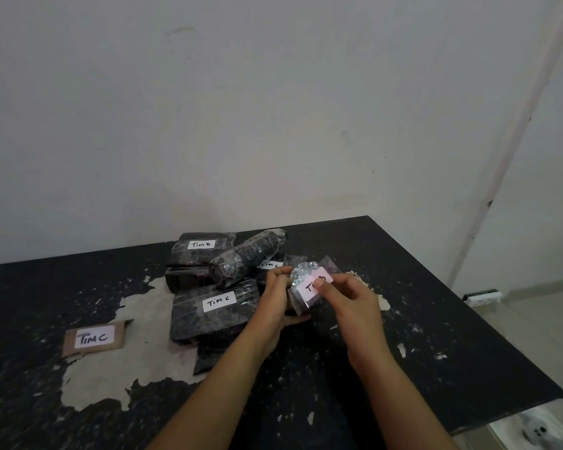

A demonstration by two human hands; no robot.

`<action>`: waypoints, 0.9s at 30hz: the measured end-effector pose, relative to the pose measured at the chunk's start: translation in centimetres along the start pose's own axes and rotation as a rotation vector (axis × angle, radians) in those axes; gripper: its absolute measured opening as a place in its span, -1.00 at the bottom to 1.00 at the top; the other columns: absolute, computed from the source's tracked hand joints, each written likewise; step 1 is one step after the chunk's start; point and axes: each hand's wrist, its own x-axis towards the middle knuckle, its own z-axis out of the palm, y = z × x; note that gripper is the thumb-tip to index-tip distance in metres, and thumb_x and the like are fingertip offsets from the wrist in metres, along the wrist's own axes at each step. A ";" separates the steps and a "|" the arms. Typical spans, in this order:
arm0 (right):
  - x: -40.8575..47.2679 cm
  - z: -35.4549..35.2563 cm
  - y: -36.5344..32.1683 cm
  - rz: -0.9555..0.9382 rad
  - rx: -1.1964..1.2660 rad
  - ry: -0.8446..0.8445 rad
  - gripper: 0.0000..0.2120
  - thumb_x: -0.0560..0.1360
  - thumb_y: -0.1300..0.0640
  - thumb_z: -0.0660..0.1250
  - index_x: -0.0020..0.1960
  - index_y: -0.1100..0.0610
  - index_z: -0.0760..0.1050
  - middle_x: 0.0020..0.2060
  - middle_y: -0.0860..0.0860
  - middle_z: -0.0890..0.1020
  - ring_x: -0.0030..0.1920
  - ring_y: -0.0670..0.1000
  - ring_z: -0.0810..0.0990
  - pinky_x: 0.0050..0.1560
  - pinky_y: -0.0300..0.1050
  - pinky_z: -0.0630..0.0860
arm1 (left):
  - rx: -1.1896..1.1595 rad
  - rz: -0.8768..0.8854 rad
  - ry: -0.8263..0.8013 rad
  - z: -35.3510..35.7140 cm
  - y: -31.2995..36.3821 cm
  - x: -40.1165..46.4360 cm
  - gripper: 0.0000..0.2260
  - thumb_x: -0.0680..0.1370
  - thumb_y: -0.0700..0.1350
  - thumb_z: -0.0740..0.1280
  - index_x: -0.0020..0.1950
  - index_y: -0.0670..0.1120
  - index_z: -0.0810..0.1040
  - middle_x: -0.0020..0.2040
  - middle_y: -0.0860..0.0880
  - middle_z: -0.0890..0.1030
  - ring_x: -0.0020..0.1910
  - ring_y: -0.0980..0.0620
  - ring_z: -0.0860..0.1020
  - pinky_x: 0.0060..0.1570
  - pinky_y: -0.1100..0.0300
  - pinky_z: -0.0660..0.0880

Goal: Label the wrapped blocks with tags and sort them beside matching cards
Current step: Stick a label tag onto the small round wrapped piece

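My left hand (278, 298) grips a small plastic-wrapped block (301, 277) from the left, held above the table. My right hand (350, 298) presses a white tag (311, 289) onto that block with the thumb; the tag's writing is partly covered. Behind my hands lies a pile of dark wrapped blocks: a flat one tagged "Tim C" (213, 311), one at the back tagged "Tim B" (202, 246), a round roll (247, 254) with no visible tag on top, and another "Tim C" block (273, 264). A brown card reading "Tim C" (93, 337) lies at the left.
The black table (403, 368) has worn, peeled patches (111, 378). Its right edge runs diagonally to the front right. A white wall stands close behind. A white power strip (481, 297) lies on the floor to the right.
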 end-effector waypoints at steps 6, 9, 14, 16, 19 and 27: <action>0.1 0.0 0.5 -0.069 -0.094 -0.004 -0.96 0.62 0.17 0.52 0.05 0.08 0.75 -0.10 -0.04 0.81 -0.10 -0.08 0.78 -0.13 -0.34 0.63 | 0.041 0.026 -0.032 -0.1 0.2 -0.1 -0.76 0.74 -0.12 0.13 0.33 0.10 0.48 0.17 -0.09 0.73 0.06 -0.11 0.68 0.22 -0.25 0.65; 0.1 0.2 0.6 -0.074 -0.114 0.020 -0.96 0.61 0.17 0.53 0.05 0.07 0.76 -0.11 -0.04 0.81 -0.10 -0.06 0.79 -0.12 -0.31 0.65 | 0.079 0.053 -0.032 0.0 0.5 -0.2 -0.75 0.73 -0.11 0.11 0.33 0.11 0.47 0.23 -0.12 0.71 0.07 -0.09 0.66 0.21 -0.25 0.65; 0.2 0.5 0.8 -0.089 -0.114 0.067 -0.96 0.61 0.15 0.54 0.05 0.08 0.76 -0.15 -0.01 0.81 -0.13 -0.04 0.79 -0.15 -0.36 0.62 | 0.124 0.095 -0.017 0.2 0.7 -0.5 -0.75 0.74 -0.11 0.09 0.31 0.15 0.46 0.29 -0.14 0.65 0.11 -0.10 0.63 0.22 -0.26 0.66; 0.2 0.5 0.8 -0.091 -0.117 0.074 -0.96 0.61 0.15 0.53 0.05 0.08 0.76 -0.15 -0.01 0.81 -0.13 -0.05 0.79 -0.16 -0.37 0.61 | 0.134 0.117 -0.010 0.3 0.8 -0.7 -0.76 0.74 -0.10 0.08 0.30 0.15 0.45 0.29 -0.13 0.65 0.10 -0.08 0.64 0.18 -0.19 0.67; 0.1 0.7 0.9 -0.101 -0.115 0.084 -0.97 0.62 0.15 0.53 0.04 0.09 0.75 -0.17 0.00 0.81 -0.16 -0.04 0.78 -0.16 -0.33 0.63 | 0.185 0.151 0.016 0.5 0.9 -1.0 -0.76 0.75 -0.06 0.07 0.29 0.20 0.44 0.32 -0.11 0.60 0.15 -0.09 0.65 0.12 -0.10 0.69; 0.4 1.1 1.9 -0.203 -0.242 0.178 -0.91 0.59 0.11 0.56 -0.09 -0.02 0.72 -0.25 -0.08 0.76 -0.24 -0.04 0.72 -0.06 0.09 0.70 | 0.305 0.272 0.008 0.8 0.3 -1.7 -0.78 0.77 -0.03 0.09 0.30 0.28 0.38 0.45 -0.07 0.43 0.19 0.07 0.52 0.18 0.14 0.42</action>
